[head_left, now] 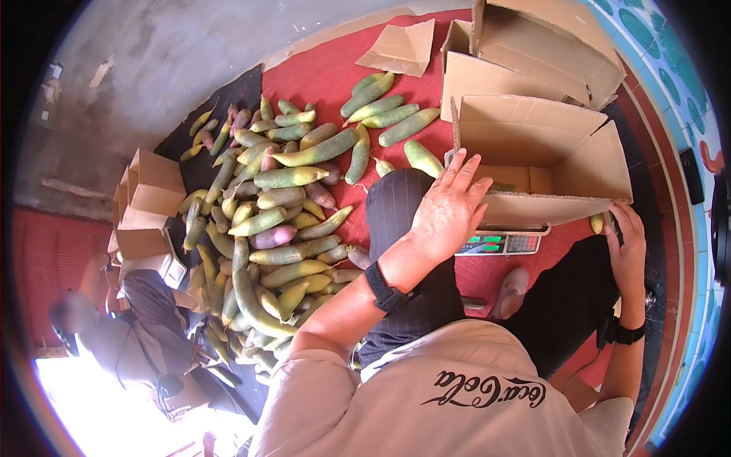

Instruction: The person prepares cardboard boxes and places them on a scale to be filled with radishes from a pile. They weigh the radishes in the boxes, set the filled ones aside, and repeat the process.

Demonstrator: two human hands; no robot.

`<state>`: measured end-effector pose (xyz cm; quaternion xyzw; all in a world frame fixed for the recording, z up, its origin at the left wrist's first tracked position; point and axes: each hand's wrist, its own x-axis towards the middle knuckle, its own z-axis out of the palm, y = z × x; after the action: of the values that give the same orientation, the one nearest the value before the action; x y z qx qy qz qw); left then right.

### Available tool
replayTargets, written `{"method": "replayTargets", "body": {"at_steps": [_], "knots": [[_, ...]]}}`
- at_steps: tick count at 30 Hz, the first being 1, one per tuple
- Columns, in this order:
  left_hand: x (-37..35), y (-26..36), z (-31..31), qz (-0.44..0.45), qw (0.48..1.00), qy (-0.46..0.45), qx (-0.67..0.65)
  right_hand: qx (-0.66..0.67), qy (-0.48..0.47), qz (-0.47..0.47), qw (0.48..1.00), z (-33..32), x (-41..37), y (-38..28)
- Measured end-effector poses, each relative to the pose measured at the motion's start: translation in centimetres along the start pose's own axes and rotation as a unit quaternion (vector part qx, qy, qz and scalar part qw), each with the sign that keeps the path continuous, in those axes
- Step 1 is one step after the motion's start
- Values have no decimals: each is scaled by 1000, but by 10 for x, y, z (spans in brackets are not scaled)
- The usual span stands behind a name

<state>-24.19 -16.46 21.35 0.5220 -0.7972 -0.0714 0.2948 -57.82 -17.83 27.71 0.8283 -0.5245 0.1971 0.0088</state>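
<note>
A cardboard box (552, 207) with its top open sits on a digital scale (499, 243) with green lit figures. Over the box's near left corner lies my left hand (451, 206), its fingers stretched out and touching the box. My right hand (627, 247) is at the near right corner, thumb apart from the fingers, fingertips against the cardboard. Neither hand shows anything else in it. Inside the box, the near wall hides part of the bottom. Long green radishes (289, 177), some purplish, are heaped on the floor to my left.
More cardboard boxes (495, 80) stand behind the scale, beside a loose cardboard piece (400, 47) on the red floor covering (320, 68). At left, another person (141, 327) is near small cartons (152, 190). A tiled wall (689, 107) runs along the right.
</note>
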Motion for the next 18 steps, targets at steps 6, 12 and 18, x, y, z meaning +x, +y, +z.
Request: {"method": "replayTargets", "body": {"at_steps": [6,12,18], "knots": [[-10,6,0,-10,999,32,1,-4,19,22,1000,5,-32,17],[-9,8,1,-15,998,56,20,19,38,37,998,12,-42,18],[-7,4,-4,-18,991,123,-48,-6,63,45,997,19,-41,16]]}}
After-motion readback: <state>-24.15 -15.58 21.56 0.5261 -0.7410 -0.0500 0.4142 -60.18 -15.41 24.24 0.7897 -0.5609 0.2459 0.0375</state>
